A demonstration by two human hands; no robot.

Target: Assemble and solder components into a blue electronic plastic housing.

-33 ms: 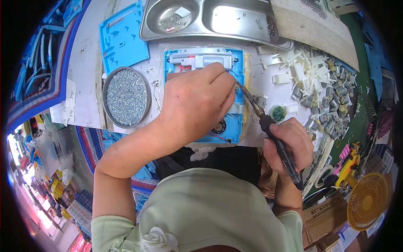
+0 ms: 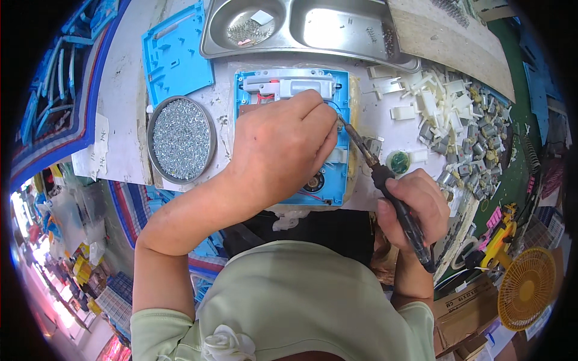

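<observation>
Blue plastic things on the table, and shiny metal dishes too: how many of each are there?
Blue plastic housing with a grey part, under the left hand: 1
Blue plastic panel lying loose at the back left: 1
Round metal dish full of small screws: 1
Two-compartment steel tray: 1
Total: 4
The right hand holds a black-handled soldering iron.

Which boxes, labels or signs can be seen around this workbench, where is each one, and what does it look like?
Cardboard box: lower right, on the floor beside the yellow fan; brown, with a pale label on its top.
Paper slips: taped to the bench's left edge; small, white.
No screens or signs in view.
</observation>
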